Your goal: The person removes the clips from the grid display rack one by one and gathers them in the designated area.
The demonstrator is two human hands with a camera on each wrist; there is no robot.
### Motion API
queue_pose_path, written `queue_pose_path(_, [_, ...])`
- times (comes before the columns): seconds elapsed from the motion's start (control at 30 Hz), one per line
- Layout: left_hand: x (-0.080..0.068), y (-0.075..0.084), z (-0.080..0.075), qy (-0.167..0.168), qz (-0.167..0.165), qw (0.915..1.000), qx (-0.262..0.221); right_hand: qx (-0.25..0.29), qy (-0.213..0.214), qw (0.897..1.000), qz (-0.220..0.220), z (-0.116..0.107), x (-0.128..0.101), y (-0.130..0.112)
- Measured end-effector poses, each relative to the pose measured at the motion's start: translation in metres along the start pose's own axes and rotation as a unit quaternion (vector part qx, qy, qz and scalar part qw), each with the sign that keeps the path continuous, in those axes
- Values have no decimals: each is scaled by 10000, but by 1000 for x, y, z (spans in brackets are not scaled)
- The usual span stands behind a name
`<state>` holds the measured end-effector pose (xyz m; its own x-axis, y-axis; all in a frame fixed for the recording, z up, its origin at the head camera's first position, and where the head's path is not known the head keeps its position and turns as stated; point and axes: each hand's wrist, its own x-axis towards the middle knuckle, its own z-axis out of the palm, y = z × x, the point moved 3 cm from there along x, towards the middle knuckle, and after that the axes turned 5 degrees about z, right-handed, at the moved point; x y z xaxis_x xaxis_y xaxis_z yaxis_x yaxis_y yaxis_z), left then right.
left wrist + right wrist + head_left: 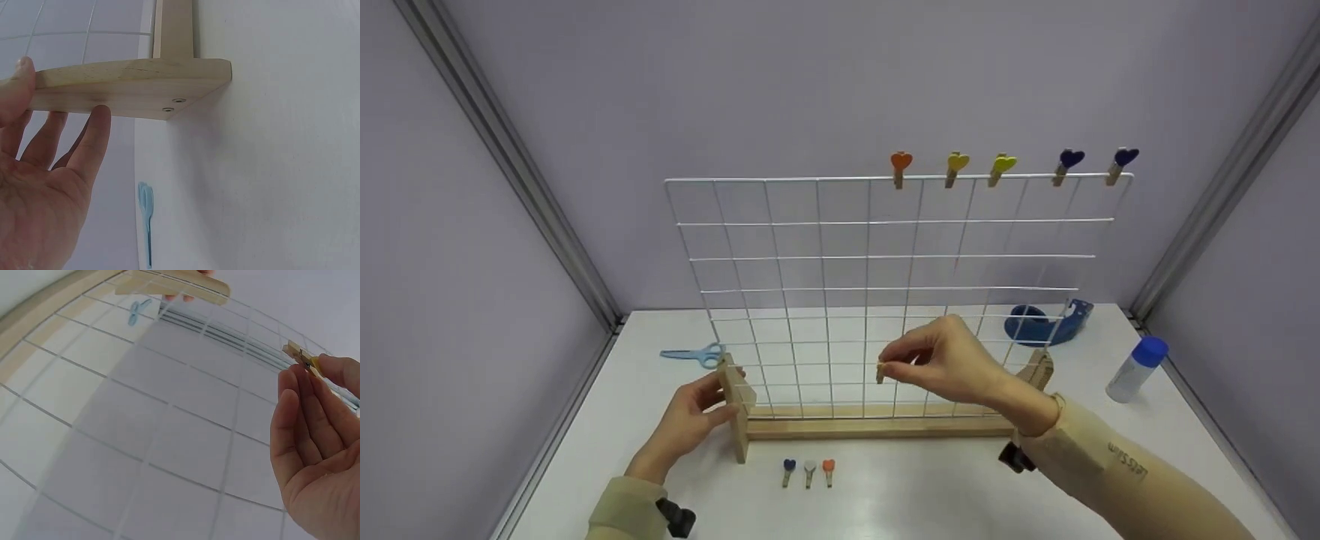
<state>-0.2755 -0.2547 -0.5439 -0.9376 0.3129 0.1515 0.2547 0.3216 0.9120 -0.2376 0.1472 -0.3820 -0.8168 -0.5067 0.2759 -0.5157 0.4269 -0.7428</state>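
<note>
My right hand (952,364) pinches a small wooden clothespin (298,354) between thumb and fingers, in front of the white wire grid (867,256). A bit of yellow shows on that clothespin in the right wrist view. With thumb on one side and fingers on the other, my left hand (686,420) holds the wooden end piece (129,84) of the grid's stand. Several clothespins with hearts sit along the grid's top wire: an orange one (900,169), two yellow and two dark blue. On the table in front lie three more: dark blue (789,472), white (810,474) and orange (829,472).
Light blue scissors (694,355) lie behind the left end of the stand. A blue tape dispenser (1046,326) is behind the right end, and a clear bottle with a blue cap (1140,367) stands at the right. The wooden base bar (877,428) runs between the end pieces.
</note>
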Motion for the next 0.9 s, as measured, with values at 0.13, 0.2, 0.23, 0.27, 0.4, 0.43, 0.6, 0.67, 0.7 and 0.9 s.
queue_pose_path(0.13, [-1, -1, 0, 5, -108, 9999, -42, 311, -192, 9984, 436, 25, -6, 25])
queue_pose_path(0.2, [-1, -1, 0, 10, -125, 9999, -47, 437, -271, 9967, 633, 41, -9, 39])
queue_pose_path(0.23, [-1, -1, 0, 12, -124, 9999, -50, 501, -317, 9953, 761, 50, -11, 46])
queue_pose_path(0.27, [-1, -1, 0, 19, -121, 9999, -50, 569, -369, 9938, 882, 59, -14, 53])
queue_pose_path(0.4, [-1, -1, 0, 30, -107, 9999, -48, 727, -610, 9858, 1387, 95, -24, 78])
queue_pose_path(0.43, [-1, -1, 0, 38, -114, 9999, -49, 775, -659, 9832, 1514, 103, -26, 82])
queue_pose_path(0.6, [-1, -1, -1, 74, -117, 9999, -30, 890, -744, 9743, 1930, 134, -28, 100])
queue_pose_path(0.67, [-1, -1, -1, 80, -104, 9999, -10, 886, -741, 9705, 2116, 143, -27, 106])
queue_pose_path(0.7, [-1, -1, -1, 77, -104, 9999, -3, 875, -739, 9683, 2219, 147, -27, 108])
queue_pose_path(0.9, [-1, 0, 0, 69, -107, 9999, 43, 610, -638, 9604, 2643, 165, -27, 117])
